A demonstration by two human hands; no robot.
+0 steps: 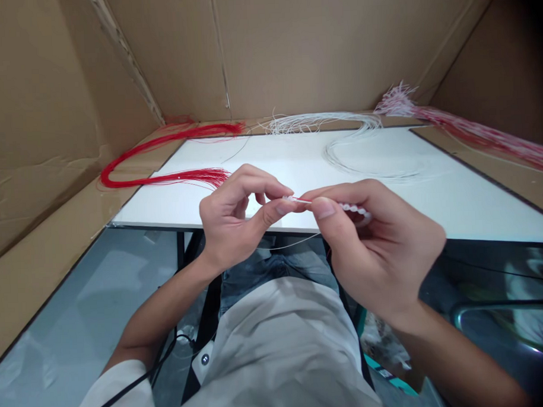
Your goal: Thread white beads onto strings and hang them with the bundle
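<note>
Red cord (303, 200) joins left hand (240, 219) and right hand (374, 241).

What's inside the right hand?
A bit of red and white string sticks out of the right hand, and a curved row of white beads shows in it too. The part its fingers cover can't be seen.

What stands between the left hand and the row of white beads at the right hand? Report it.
The right hand's own pinched fingertips stand just before the white beads. From there to the left hand, only the red-and-white strand spans the gap; nothing else visible blocks it.
</note>
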